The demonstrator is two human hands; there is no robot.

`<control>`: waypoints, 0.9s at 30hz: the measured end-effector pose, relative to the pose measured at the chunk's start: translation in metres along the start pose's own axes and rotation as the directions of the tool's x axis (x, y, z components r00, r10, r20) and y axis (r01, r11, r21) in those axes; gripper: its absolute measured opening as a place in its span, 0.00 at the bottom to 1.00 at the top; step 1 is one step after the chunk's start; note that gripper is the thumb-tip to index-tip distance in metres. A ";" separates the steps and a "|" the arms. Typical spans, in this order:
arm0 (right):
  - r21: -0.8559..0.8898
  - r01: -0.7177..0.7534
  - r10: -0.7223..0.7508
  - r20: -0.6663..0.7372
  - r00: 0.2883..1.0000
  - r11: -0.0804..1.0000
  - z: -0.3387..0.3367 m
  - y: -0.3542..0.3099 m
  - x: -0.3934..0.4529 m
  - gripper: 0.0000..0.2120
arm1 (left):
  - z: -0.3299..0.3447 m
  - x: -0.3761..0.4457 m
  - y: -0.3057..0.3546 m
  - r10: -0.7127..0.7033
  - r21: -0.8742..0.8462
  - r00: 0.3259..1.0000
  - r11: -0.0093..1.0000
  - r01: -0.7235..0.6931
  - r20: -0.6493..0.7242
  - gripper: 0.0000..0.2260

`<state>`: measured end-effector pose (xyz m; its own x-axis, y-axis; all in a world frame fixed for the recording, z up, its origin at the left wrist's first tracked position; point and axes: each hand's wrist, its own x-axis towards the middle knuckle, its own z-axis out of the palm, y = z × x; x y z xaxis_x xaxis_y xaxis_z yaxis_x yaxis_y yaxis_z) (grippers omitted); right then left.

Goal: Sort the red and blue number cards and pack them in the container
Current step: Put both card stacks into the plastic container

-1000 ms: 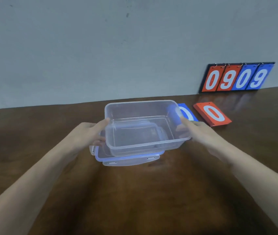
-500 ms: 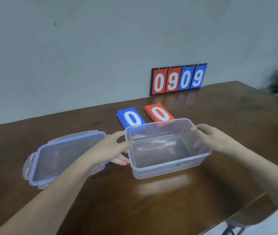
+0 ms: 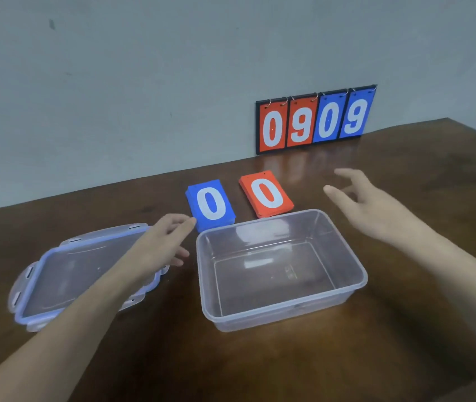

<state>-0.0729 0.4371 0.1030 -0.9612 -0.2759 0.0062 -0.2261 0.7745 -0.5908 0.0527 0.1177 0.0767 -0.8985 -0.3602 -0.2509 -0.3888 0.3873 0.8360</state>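
A clear plastic container (image 3: 353, 288) stands empty on the brown table, in the middle of the view. Just behind it lie a stack of blue number cards (image 3: 210, 203) and a stack of red number cards (image 3: 266, 194), each showing a white 0. My left hand (image 3: 162, 245) hovers with relaxed fingers between the container and its lid, fingertips close to the blue stack's near left corner. My right hand (image 3: 367, 203) is raised to the right of the red stack, fingers spread and holding nothing.
The container's clear lid (image 3: 65, 274) with a blue rim lies flat at the left, partly under my left forearm. A flip scoreboard (image 3: 315, 121) reading 0909 leans against the grey wall at the back. The table's edge shows at the lower right.
Both hands have let go of the container, which now rests on the table. My left hand moved towards the blue stack and my right hand lifted towards the red stack.
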 end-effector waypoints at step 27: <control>0.372 -0.407 0.148 0.559 0.816 0.834 0.154 -0.141 0.146 0.11 | 0.009 0.100 -0.031 -0.012 -0.326 0.999 0.945 0.001 -0.031 0.23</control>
<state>-0.1573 0.2000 0.0633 -0.7292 -0.4283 -0.5337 0.2613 0.5465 -0.7956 -0.0268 0.0776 0.0212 -0.8871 -0.3907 -0.2458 -0.3023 0.0893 0.9490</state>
